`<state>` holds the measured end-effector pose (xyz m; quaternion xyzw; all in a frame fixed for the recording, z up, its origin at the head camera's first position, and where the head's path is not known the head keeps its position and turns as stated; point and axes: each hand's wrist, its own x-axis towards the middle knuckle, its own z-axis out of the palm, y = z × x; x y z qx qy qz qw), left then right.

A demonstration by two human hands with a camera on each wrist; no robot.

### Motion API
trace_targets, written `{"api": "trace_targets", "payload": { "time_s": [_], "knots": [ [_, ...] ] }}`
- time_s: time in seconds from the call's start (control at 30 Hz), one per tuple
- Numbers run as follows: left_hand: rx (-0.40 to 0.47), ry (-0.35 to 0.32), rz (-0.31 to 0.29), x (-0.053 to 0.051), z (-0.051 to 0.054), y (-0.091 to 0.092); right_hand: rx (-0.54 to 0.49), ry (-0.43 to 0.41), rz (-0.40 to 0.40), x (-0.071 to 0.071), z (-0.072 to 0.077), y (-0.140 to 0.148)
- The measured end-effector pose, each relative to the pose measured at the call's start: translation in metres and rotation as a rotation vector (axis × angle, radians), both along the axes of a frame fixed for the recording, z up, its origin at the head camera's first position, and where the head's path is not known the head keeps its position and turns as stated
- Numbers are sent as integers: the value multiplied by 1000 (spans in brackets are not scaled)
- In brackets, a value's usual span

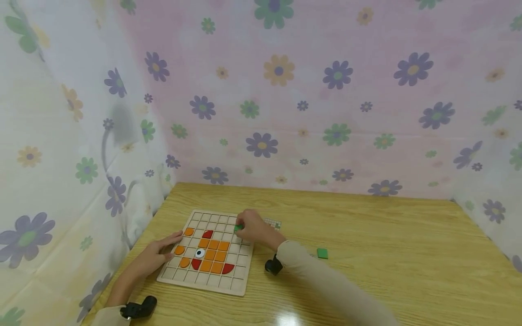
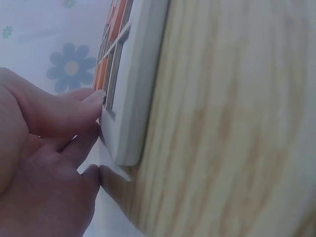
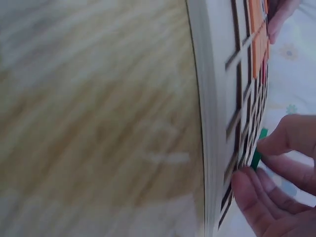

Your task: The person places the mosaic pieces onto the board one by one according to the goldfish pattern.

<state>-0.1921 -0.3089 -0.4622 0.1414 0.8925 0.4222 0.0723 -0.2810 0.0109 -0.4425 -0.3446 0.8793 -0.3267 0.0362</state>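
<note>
A wooden grid board [image 1: 175, 274] lies on the table, bearing orange squares [image 1: 210, 255], orange rounded pieces [image 1: 185, 262], red quarter-round pieces [image 1: 228, 269] and a white eye piece [image 1: 199, 253]. At its left edge rests my left hand [image 1: 148, 258], fingers extended; the left wrist view has the thumb [image 2: 94, 101] touching the rim by a corner. Over the board's far right part, my right hand [image 1: 256, 228] pinches a green tile [image 1: 238, 228] between thumb and fingers. In the right wrist view this green tile [image 3: 256, 155] stands tilted at the grid surface.
Another green square [image 1: 322, 253] lies on the table [image 1: 367, 235] right of the board, beside the right forearm. Behind the right hand, a small patterned card [image 1: 277, 223] is partly hidden. Flowered cloth [image 1: 306, 113] hangs behind the table and along its sides.
</note>
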Motion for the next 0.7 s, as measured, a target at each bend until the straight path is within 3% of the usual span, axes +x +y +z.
{"api": "trace_targets", "payload": {
  "time_s": [0.3,0.7],
  "knots": [
    [-16,7,20,0,1,0,-19,-24,-12,0,-2,-10],
    [-35,22,25,2,1,3,13,0,49,7,3,-1]
  ]
}}
